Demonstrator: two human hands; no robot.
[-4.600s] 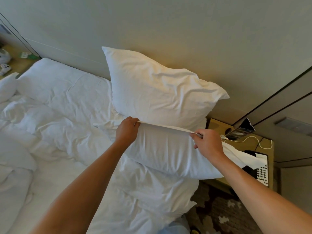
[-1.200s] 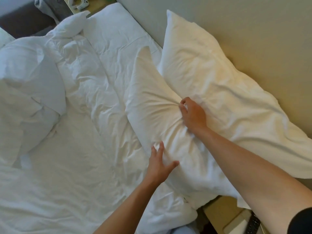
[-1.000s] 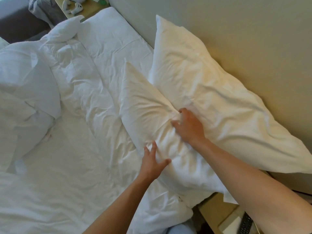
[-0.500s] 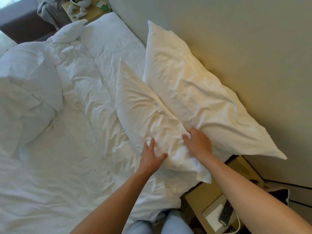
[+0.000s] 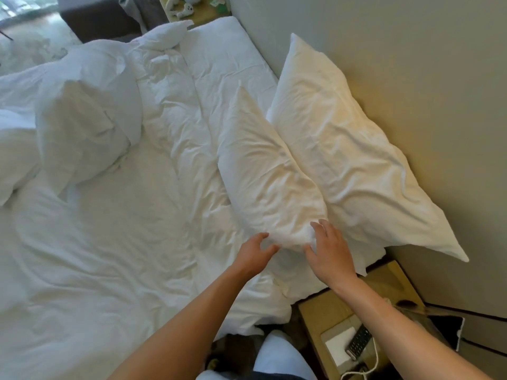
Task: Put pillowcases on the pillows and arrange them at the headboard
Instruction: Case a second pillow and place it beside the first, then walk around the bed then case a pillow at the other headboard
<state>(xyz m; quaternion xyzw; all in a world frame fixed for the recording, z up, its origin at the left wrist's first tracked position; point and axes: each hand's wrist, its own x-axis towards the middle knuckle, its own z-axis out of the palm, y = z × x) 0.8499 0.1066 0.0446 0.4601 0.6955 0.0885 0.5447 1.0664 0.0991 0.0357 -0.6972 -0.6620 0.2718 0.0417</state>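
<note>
Two white cased pillows stand at the beige headboard [image 5: 384, 64]. The back pillow [image 5: 343, 160] leans against the headboard. The front pillow [image 5: 263, 171] leans on the back one, its long edge on the bed. My left hand [image 5: 255, 252] cups the left side of the front pillow's near end with loosely bent fingers. My right hand [image 5: 329, 250] touches the right side of that end with spread fingers. Neither hand pinches the fabric.
A third white pillow [image 5: 87, 119] lies on the crumpled duvet [image 5: 109, 242] at the left. A wooden nightstand [image 5: 329, 311] near my right arm carries a remote [image 5: 359, 338] and a white cable. A far nightstand [image 5: 192, 9] holds small white items.
Both hands have slid along the front pillow to its near end. My right hand has come off the pillow's top edge. The front pillow now leans closer against the back one.
</note>
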